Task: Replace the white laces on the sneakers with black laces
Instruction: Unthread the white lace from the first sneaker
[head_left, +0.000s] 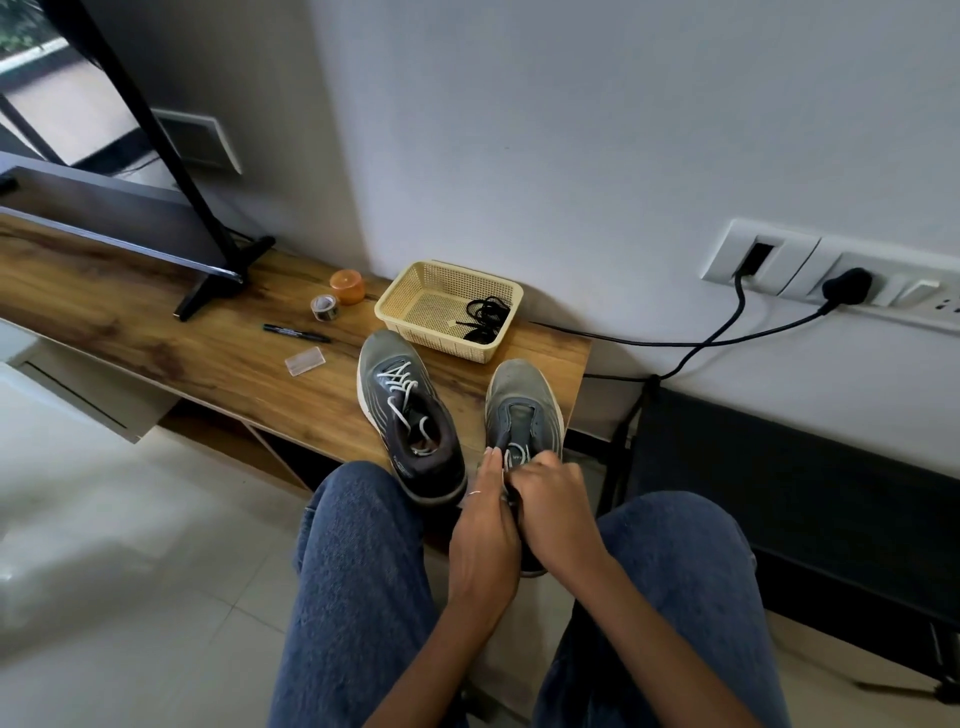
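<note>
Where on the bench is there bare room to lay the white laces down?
Bare wood lies between the marker and the TV stand foot, and further left under the TV. It is crowded around the two sneakers, the basket and both hands.

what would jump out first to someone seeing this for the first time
Two hands, the left hand and right hand, work at the white lace on the right sneaker at the wooden shelf's near edge. Beside it the left sneaker is laced in white, and black laces lie in the yellow basket behind.
</note>
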